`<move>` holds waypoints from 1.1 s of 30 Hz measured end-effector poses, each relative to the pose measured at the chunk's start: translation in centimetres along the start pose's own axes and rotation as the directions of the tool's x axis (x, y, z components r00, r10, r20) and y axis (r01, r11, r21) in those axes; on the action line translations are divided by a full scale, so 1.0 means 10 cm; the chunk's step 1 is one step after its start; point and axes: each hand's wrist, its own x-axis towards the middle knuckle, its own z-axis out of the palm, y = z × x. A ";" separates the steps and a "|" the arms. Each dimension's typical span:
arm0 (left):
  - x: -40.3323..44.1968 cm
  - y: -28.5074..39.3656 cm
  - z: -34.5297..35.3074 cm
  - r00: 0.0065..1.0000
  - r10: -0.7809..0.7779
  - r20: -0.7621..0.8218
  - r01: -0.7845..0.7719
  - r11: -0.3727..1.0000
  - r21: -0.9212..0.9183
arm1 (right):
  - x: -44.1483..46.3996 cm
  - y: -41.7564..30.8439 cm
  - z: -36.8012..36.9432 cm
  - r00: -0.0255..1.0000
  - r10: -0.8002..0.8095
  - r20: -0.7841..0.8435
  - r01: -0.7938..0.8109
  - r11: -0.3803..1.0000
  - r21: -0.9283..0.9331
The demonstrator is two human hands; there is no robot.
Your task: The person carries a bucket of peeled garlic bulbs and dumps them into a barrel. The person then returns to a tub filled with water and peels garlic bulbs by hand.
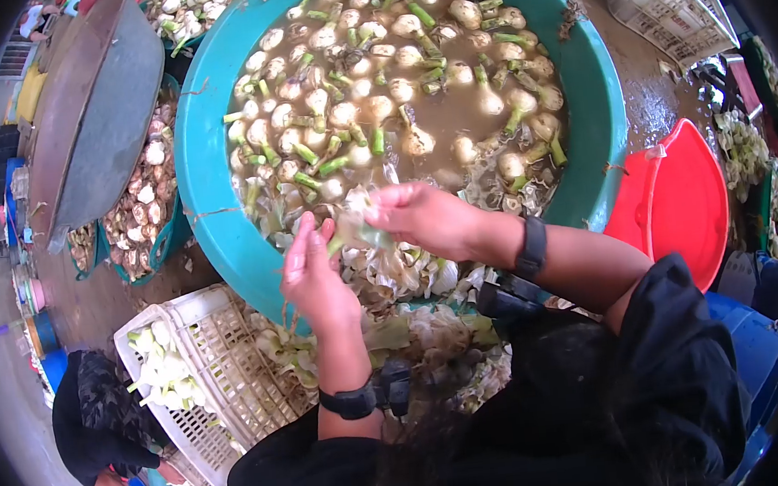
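Note:
Over the near edge of a big teal tub, my left hand is closed round the green stem of a garlic bulb. My right hand pinches pale, papery skin at that bulb; fingers and loose skin partly hide it. Brown water in the tub carries many garlic bulbs with short green stems, some muddy. Peeled garlic skins lie heaped just below my hands, along the tub's near side.
A white plastic crate with peeled garlic stands at the lower left, near another person. On the right are a red basin, a blue barrel and white crates. A grey board leans over unpeeled garlic.

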 end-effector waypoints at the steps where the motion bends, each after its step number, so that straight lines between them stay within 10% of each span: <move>1: 0.02 0.03 -0.01 0.928 -0.358 -0.102 0.272 0.839 -0.472 | -0.05 0.02 -0.03 0.995 -0.067 0.077 0.077 0.988 -0.133; 3: -0.01 0.06 0.00 0.943 -0.332 0.009 0.276 0.768 -0.578 | -0.14 -0.08 -0.01 0.997 -0.029 0.077 0.036 0.994 -0.101; 6: -0.12 0.15 0.17 0.974 -0.207 0.085 0.217 0.771 -0.599 | -0.01 -0.09 -0.16 0.981 -0.129 0.146 0.051 0.895 0.444; 11: -0.03 -0.03 0.05 0.953 -0.301 -0.027 0.233 0.789 -0.569 | -0.15 0.00 -0.25 0.962 -0.129 0.240 0.129 0.992 0.017; 14: 0.06 -0.10 -0.18 0.732 -0.674 -0.098 0.436 0.574 -0.693 | -0.22 -0.08 -0.50 0.923 -0.315 0.220 0.272 0.940 0.205; 17: 0.05 -0.04 -0.33 0.697 -0.695 -0.178 0.397 0.580 -0.711 | -0.31 -0.52 -0.49 0.882 -0.454 0.126 0.366 0.829 0.423; 18: 0.02 -0.03 -0.34 0.696 -0.696 -0.178 0.399 0.580 -0.710 | -0.29 -0.64 -0.52 0.828 -0.494 0.264 0.548 0.813 -0.197; 19: 0.00 -0.02 -0.33 0.785 -0.572 -0.236 0.337 0.715 -0.612 | -0.28 -0.74 -0.53 0.804 -0.437 0.404 0.578 0.410 -0.706; 20: -0.01 -0.01 -0.30 0.860 -0.432 -0.272 0.256 0.826 -0.502 | -0.28 -0.55 -0.40 0.945 -0.200 0.257 0.324 0.660 -0.677; 21: -0.02 0.03 -0.25 0.863 -0.431 -0.263 0.257 0.823 -0.507 | -0.25 -0.45 -0.26 0.976 -0.157 0.148 0.164 0.090 -0.982; 24: -0.05 0.14 -0.11 0.926 -0.288 -0.243 0.226 0.940 -0.254 | -0.02 -0.29 0.06 0.876 -0.445 0.184 0.402 0.464 -0.789; 25: -0.06 0.13 -0.08 0.926 -0.295 -0.234 0.235 0.939 -0.252 | -0.08 -0.38 0.15 0.987 -0.154 0.043 0.153 0.834 -0.530; 31: 0.06 0.04 -0.28 0.696 -0.708 -0.118 0.503 0.598 -0.624 | -0.12 -0.61 -0.26 0.841 -0.495 0.217 0.443 0.862 0.248; 33: 0.05 -0.04 -0.37 0.683 -0.717 -0.138 0.481 0.585 -0.654 | -0.17 -0.56 -0.49 0.874 -0.406 0.269 0.481 0.803 -0.351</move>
